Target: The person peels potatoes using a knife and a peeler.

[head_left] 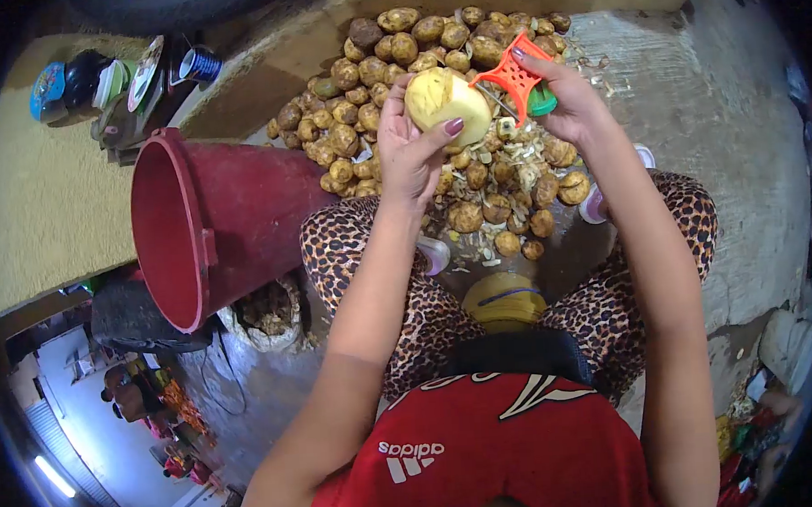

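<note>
From afar I see, at upper centre, the left hand [408,160] pinching a pale potato [447,103], thumb in front. Rightward, the right hand [571,105] grips an orange peeler [512,75].

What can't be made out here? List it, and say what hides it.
Head view:
Part of the peeled potato: covered by the left hand.
Part of the peeler: covered by the right hand.
Floor of the red bucket: hidden by its wall.
Distant people: too small.

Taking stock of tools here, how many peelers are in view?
1: the orange peeler in the right hand, beside the potato. Others may be hidden.
</note>
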### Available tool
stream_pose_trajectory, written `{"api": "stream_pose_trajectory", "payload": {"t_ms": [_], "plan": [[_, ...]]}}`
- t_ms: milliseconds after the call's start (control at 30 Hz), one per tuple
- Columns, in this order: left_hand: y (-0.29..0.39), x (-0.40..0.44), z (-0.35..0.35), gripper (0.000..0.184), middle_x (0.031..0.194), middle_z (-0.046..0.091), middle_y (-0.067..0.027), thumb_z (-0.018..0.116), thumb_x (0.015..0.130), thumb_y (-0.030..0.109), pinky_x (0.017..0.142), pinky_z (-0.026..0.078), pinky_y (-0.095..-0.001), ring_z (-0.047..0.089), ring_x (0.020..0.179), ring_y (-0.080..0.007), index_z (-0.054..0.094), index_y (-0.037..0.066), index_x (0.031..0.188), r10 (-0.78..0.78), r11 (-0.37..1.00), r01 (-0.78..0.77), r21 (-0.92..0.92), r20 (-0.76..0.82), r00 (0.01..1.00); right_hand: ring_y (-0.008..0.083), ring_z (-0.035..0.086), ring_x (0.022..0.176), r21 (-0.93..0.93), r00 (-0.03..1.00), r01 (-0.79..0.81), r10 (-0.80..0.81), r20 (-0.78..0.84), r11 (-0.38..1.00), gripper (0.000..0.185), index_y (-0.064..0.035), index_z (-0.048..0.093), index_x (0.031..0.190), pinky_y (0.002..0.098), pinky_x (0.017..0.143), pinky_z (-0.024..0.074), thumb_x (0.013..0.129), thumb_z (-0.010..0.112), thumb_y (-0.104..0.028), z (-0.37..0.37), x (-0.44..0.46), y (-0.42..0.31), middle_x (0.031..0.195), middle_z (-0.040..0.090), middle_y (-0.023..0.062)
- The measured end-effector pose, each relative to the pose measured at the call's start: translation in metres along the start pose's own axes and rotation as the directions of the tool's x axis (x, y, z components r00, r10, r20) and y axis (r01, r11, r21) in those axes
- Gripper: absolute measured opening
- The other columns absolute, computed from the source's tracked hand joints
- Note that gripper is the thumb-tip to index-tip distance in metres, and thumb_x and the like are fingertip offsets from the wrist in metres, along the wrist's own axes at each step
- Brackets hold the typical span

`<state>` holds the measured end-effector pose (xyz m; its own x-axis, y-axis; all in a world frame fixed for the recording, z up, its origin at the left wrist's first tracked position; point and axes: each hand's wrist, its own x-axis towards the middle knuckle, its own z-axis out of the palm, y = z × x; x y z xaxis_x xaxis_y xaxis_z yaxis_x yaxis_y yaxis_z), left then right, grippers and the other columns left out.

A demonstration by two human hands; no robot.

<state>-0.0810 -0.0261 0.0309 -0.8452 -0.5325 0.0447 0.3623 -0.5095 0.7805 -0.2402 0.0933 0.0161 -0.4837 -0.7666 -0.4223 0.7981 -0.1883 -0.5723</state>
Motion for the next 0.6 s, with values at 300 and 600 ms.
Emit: {"api": "stream_pose_trajectory", "payload": {"t_ms": [300, 600], "plan": [[-0.004, -0.007, -0.002, 0.049, 0.122, 0.046, -0.0161, 0.051, 0.080, 0.040, 0.092, 0.038, -0.0532, 0.045, 0.114, -0.0323, 0.044, 0.011, 0.119, -0.412, 0.747, 0.368, -0.554, 0.048, 0.910, 0.0144, 0.060, 0.089, -0.170, 0.987, 0.128, -0.107, 0.123, 0.977, 0.026, -0.0015, 0.056, 0.105, 0.0288, 0.082, 0.0473, 0.081, 0.061, -0.011, 0.016, -0.001, 0.014, 0.098, 0.062, 0.0058], [-0.016, -0.002, -0.008, 0.046, 0.117, 0.051, -0.0188, 0.049, 0.083, 0.036, 0.083, 0.044, -0.0568, 0.052, 0.105, -0.0355, 0.046, 0.004, 0.117, -0.392, 0.867, 0.335, -0.368, -0.091, 0.915, 0.0123, 0.060, 0.086, -0.367, 0.970, 0.230, -0.182, 0.161, 0.902, 0.022, -0.0023, 0.059, 0.100, 0.0264, 0.079, 0.0470, 0.080, 0.063, -0.011, 0.015, -0.004, -0.006, 0.094, 0.063, 0.0048]]}}
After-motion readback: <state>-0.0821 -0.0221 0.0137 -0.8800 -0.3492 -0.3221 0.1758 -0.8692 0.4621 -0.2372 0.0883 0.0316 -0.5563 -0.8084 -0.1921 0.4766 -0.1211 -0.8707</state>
